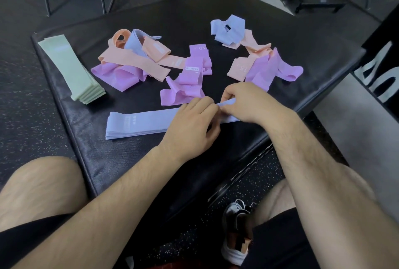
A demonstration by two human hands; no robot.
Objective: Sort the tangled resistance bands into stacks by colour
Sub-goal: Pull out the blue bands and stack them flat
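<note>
Head: blue stack (pixel 138 122) end perhaps hidden

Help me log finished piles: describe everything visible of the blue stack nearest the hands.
The blue stack is a pile of flat, pale periwinkle bands that look matte and stretchy, with their layered edges showing at the left end. The top band bears small white print. The stack lies lengthwise on the near part of the black mat, its right end angled slightly away. The left hand and right hand both pinch that right end and partly hide it.
</note>
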